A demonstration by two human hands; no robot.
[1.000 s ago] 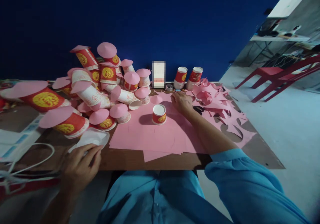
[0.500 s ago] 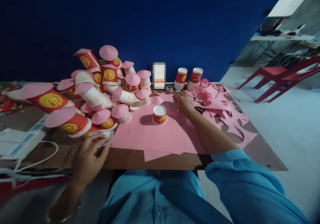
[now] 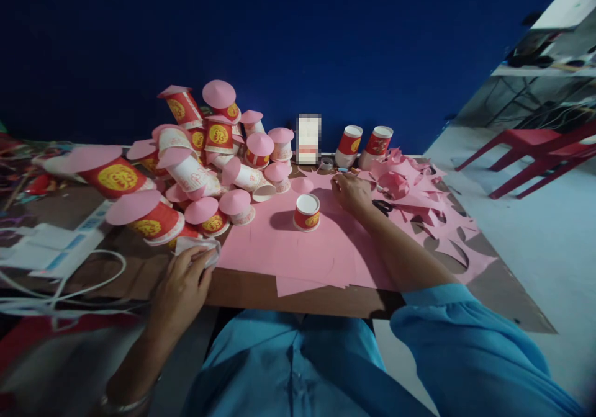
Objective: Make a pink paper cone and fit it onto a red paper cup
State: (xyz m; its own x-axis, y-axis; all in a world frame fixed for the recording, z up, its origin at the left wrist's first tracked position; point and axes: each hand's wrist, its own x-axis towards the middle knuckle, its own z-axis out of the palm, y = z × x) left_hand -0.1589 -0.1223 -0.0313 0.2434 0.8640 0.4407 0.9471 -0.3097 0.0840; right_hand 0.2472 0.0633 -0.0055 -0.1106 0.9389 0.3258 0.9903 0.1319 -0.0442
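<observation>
My left hand rests at the table's front left, its fingers closed on a crumpled white tissue. My right hand lies at the far side of the pink paper sheets. Its fingers are curled down, and what they hold, if anything, is hidden. Just beyond them lies a small blue item, too small to name. Between my hands an upside-down red paper cup with a white base stands on the sheets. Behind it is a pink paper cone.
Many paper cups with pink cone tops are heaped at left. Two cup stacks stand at the back. Pink paper scraps and black-handled scissors lie at right. A white power strip with cables is at far left.
The view has turned slightly left. My left fingers have drawn closer together on the tissue, which is now more bunched. My right hand stays at nearly the same spot, fingers curled.
</observation>
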